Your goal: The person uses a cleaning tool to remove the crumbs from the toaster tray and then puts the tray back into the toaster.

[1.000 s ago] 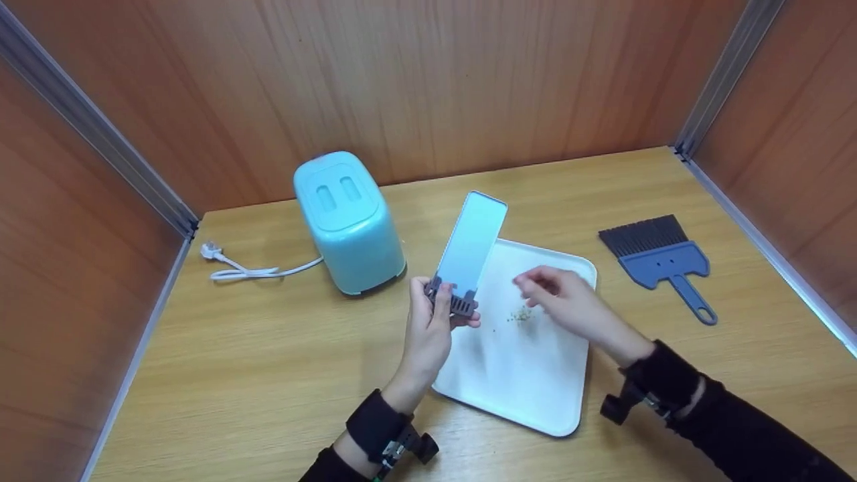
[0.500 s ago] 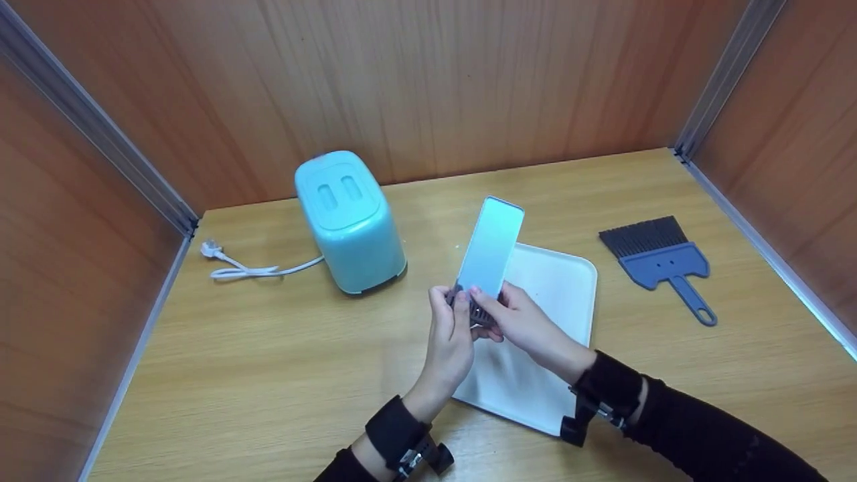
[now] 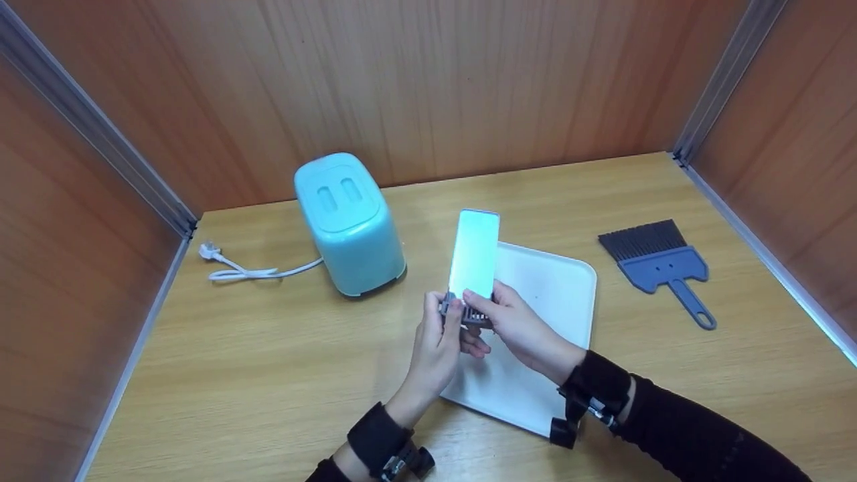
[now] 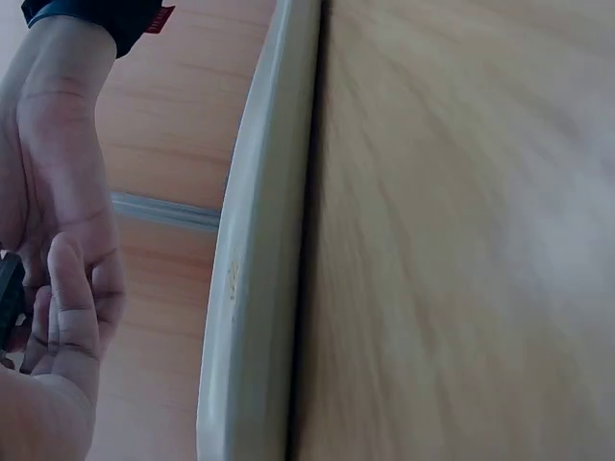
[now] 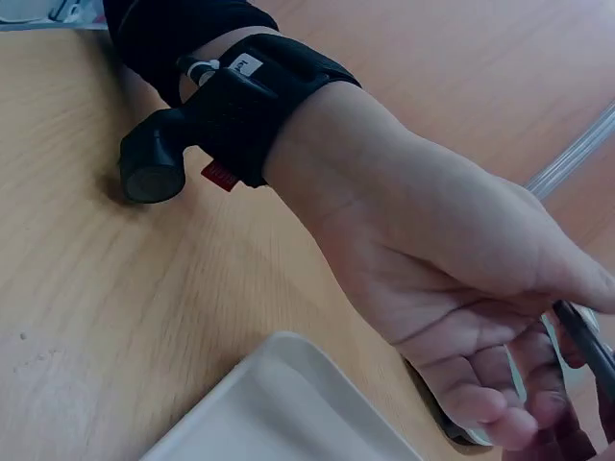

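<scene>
My left hand grips the dark slotted handle end of a long, shiny toaster crumb tray, its thumb on top. From the other side my right hand pinches the same end, thumb on the panel's near edge. The crumb tray slants up and away from me over a white serving tray. Crumbs show on the serving tray in the left wrist view; in the head view the hands hide them. Curled fingers of my left hand show large in the right wrist view, beside the dark handle.
A light blue toaster stands at the back left, its white cord and plug lying to its left. On the right lies a blue hand brush with dark bristles. Wooden panels enclose the table.
My right hand has come left from above the crumbs and taken hold of the crumb tray beside my left hand. The crumb tray swung right, then back left, and its face catches more light.
</scene>
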`<action>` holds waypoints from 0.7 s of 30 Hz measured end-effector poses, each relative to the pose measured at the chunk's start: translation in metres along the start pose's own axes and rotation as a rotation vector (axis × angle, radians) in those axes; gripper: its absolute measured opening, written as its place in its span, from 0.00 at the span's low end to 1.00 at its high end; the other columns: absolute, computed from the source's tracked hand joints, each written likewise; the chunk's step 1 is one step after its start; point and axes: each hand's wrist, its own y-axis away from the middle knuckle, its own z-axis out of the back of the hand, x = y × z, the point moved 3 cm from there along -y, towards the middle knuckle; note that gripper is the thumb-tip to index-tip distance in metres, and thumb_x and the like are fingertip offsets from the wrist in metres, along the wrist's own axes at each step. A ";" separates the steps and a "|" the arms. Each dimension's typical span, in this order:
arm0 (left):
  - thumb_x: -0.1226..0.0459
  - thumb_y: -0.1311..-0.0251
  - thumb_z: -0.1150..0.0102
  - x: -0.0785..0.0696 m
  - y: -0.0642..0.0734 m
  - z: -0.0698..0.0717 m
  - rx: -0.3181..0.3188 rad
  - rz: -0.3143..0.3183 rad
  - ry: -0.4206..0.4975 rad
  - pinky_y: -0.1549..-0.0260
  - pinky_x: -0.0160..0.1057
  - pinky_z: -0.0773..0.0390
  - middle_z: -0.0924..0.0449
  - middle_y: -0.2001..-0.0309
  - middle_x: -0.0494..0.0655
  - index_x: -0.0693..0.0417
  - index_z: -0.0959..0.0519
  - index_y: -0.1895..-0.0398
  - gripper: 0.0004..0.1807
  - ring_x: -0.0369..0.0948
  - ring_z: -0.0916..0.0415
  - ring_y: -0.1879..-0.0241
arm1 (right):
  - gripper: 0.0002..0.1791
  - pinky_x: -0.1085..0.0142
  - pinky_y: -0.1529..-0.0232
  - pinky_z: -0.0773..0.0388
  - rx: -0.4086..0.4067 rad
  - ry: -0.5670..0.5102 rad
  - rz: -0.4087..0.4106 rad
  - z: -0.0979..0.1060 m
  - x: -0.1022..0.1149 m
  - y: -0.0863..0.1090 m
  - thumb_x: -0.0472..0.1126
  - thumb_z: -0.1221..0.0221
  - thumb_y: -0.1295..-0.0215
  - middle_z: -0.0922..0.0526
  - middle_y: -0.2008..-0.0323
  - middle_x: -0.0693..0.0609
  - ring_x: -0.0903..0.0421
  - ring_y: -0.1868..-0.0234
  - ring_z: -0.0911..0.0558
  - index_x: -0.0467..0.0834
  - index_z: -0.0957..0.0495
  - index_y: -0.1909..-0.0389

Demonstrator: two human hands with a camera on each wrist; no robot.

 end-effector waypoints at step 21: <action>0.78 0.30 0.41 -0.025 0.016 0.045 0.081 -0.523 -0.782 0.57 0.32 0.11 0.13 0.57 0.51 0.58 0.16 0.49 0.13 0.40 0.13 0.59 | 0.27 0.67 0.57 0.11 0.068 -0.041 -0.187 0.020 -0.012 -0.017 0.48 0.51 0.12 0.10 0.53 0.46 0.59 0.64 0.10 0.40 0.38 0.22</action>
